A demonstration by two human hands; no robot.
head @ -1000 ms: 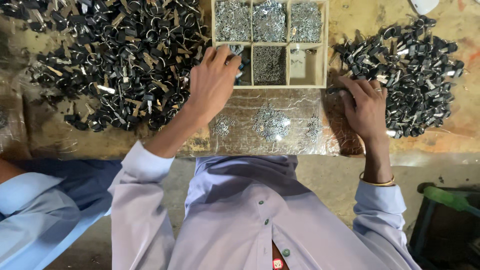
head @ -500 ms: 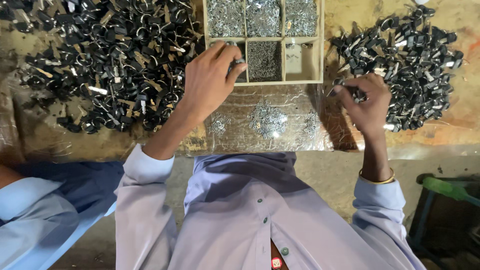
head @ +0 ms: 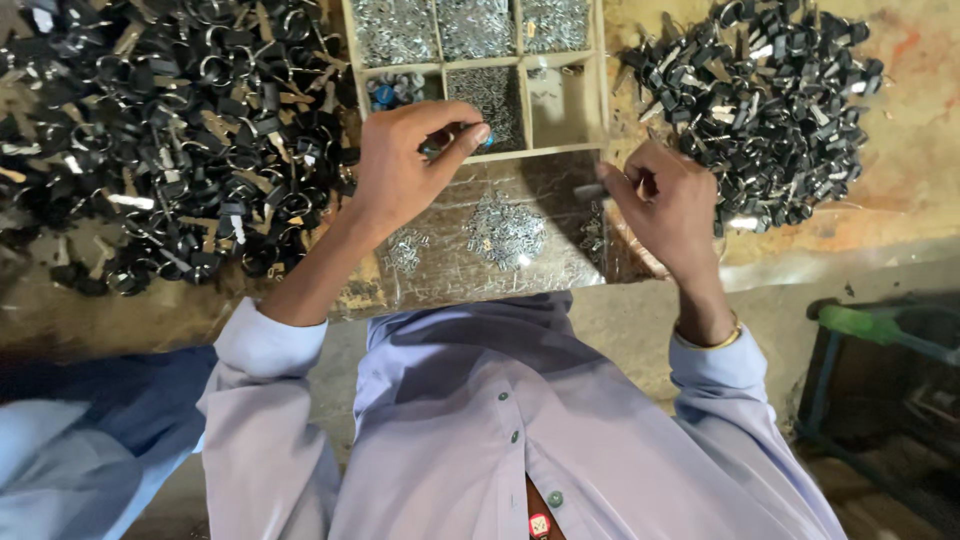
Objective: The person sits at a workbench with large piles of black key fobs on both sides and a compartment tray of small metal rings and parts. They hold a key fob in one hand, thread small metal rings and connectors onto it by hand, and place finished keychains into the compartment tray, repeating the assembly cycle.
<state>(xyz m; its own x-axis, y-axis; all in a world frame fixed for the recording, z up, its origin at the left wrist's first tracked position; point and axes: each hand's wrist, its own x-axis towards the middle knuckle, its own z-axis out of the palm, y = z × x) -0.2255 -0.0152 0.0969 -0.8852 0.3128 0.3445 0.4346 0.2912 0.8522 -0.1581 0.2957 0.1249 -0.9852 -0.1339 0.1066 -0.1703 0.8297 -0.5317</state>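
Forearms in pale lilac sleeves are stretched forward from the near edge of the bench (head: 900, 150), both wrists bent so the hands meet over its middle. The left hand (head: 405, 165) is raised just before the near rim of a wooden compartment tray (head: 603, 95); thumb and forefinger are pinched together on a small dark part with a blue end (head: 445, 143). The right hand (head: 665, 205) is held near the tray's near right corner, fingers curled together and clamped on a small dark key-like piece (head: 592, 190), whose tip juts out to the left. A thin bangle (head: 712, 340) is worn at that wrist.

Small silvery parts fill the tray's far compartments, and a few blue-tipped bits lie in the near left one. A shiny sheet (head: 500, 240) with scattered silvery bits is laid between the tray and the near edge. A wide heap of black pieces with rings (head: 170, 130) is spread over the left side of the bench, and a smaller black heap (head: 770, 100) is piled toward the far right. A green-topped metal frame (head: 870, 325) is seen on the floor at the right, and another person's blue sleeve (head: 90, 440) at the lower left.
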